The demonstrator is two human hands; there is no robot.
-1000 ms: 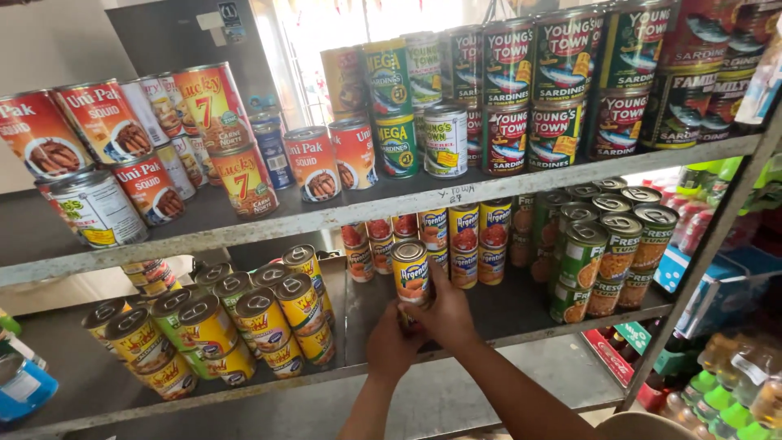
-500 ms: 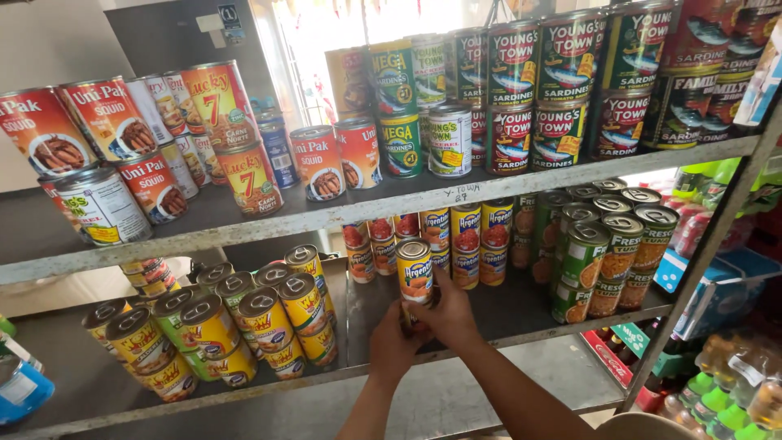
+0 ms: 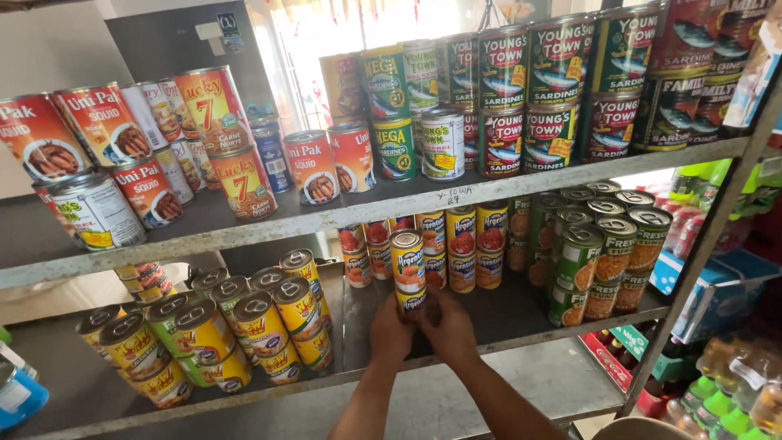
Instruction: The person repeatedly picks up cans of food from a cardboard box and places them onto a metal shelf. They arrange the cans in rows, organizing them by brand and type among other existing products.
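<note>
- Both hands reach to the lower shelf [image 3: 529, 330] of a metal rack: the left hand [image 3: 391, 330] and the right hand [image 3: 450, 326] close together around the bottom can [image 3: 411, 300] of a short stack, fingers wrapped on either side of it.
- The top can [image 3: 408, 259], yellow and red with a pull-tab lid, stands upright on the held one, so the stack counts two cans, at the middle front of the lower shelf.
- Just behind the stack stand rows of matching yellow and red cans [image 3: 462, 244], stacked two high; about five columns show, the rest hidden by the shelf above.
- To the right, a group of green and orange cans [image 3: 607, 244] stands two high; seven lids are visible on top.
- To the left, a cluster of yellow cans [image 3: 204, 326] with pull-tab lids leans toward the front; about ten lids can be counted.
- The upper shelf [image 3: 326, 216] carries red squid cans [image 3: 106, 126] at the left, roughly six of them, with two orange cans [image 3: 224, 138] stacked beside them.
- Further right on the upper shelf are green sardine cans [image 3: 391, 114], three visible, then red and green sardine cans [image 3: 562, 90] stacked two high, about six faces showing.
- At the far right, bottles [image 3: 733, 383] with green caps stand low outside the rack; their number cannot be told.
</note>
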